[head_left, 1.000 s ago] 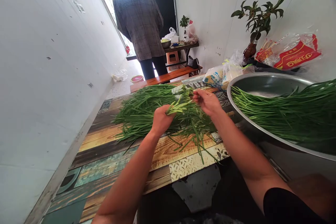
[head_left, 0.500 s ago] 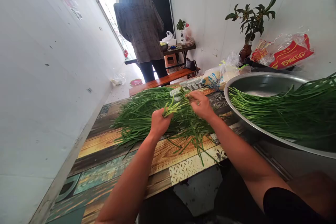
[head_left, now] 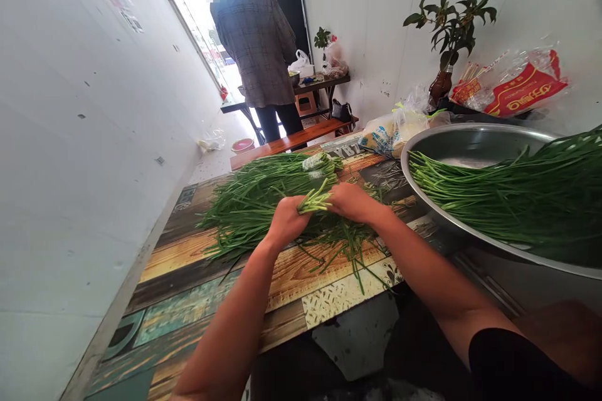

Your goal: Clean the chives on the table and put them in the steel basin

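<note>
My left hand (head_left: 288,222) is closed around a small bunch of garlic chives (head_left: 315,202), its pale stem ends pointing right. At those ends is my right hand (head_left: 353,203), its curled fingers pinching the tips; the fingertips are partly hidden. A large heap of garlic chives (head_left: 254,191) lies beneath and beyond my hands, and a whitish band (head_left: 314,163) wraps part of it. Loose trimmings (head_left: 355,250) are scattered on the patterned table (head_left: 197,319) below my right hand.
At the right stands a large metal basin (head_left: 414,185) of chives. Behind it are plastic bags (head_left: 390,131), a potted plant (head_left: 446,44) and a red package (head_left: 527,91). Another person (head_left: 258,50) stands facing away near a far table (head_left: 324,83), beyond a wooden bench (head_left: 301,136).
My right hand has moved left and slightly down, from beside the heap to the stem ends in my left hand. The other person has shifted slightly.
</note>
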The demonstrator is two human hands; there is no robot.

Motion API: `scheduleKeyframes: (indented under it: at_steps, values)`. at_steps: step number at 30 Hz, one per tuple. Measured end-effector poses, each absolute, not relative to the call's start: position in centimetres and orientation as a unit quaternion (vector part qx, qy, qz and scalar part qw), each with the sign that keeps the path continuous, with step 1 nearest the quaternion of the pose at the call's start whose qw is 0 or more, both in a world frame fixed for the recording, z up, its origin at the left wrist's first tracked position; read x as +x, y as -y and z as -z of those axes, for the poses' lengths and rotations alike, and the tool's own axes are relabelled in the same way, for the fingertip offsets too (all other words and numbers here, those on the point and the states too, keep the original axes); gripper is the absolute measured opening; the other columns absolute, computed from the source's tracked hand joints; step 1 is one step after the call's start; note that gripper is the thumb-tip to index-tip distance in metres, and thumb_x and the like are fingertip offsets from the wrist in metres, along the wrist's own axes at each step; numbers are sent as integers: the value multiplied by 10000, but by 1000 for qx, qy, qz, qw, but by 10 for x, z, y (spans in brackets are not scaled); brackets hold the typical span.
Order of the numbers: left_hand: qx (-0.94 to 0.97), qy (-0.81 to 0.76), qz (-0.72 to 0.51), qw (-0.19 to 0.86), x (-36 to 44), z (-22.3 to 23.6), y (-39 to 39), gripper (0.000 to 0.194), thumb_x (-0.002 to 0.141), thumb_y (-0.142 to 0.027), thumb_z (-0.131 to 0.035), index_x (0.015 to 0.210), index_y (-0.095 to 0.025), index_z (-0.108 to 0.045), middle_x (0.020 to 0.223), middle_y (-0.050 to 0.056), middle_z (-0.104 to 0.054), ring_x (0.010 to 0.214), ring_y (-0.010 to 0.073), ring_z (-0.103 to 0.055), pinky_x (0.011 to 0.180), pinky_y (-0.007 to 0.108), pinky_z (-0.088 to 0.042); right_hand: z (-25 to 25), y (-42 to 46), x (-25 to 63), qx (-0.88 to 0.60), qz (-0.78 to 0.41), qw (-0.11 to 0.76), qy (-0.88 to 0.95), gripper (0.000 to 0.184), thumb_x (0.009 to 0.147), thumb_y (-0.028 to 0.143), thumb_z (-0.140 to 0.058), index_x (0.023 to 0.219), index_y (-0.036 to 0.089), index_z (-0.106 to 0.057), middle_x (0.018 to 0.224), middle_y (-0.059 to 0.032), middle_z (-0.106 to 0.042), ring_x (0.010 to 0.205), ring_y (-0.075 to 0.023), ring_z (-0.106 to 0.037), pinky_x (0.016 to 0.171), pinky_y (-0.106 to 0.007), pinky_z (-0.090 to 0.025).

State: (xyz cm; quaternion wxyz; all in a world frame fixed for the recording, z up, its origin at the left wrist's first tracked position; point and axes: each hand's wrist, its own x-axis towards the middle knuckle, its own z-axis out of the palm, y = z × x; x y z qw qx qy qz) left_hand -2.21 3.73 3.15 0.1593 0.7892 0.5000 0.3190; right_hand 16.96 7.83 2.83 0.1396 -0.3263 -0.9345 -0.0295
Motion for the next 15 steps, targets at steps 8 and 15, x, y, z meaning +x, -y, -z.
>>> scheduleKeyframes:
  at_steps: [8,15]
  values:
    - [771,-497,-346,196,-23,-36,-34,386,803,-403,-519,525,-137,-553,527,-47,-391,526,69,-318,522,196,-266,-37,-72,175,-280,-295,251,878,441,955,398,-371,807,128,-687,689,-26,-662,638,-122,-560,602,-216,-357]
    - [726,-537,-374,210,-27,-37,-34,366,810,-443,-513,645,-148,-653,512,-42,-423,517,80,-358,510,202,-274,-29,-93,194,-465,-195,399,766,324,849,362,-532,698,150,-726,650,-19,-690,657,-151,-614,634,-240,-410]
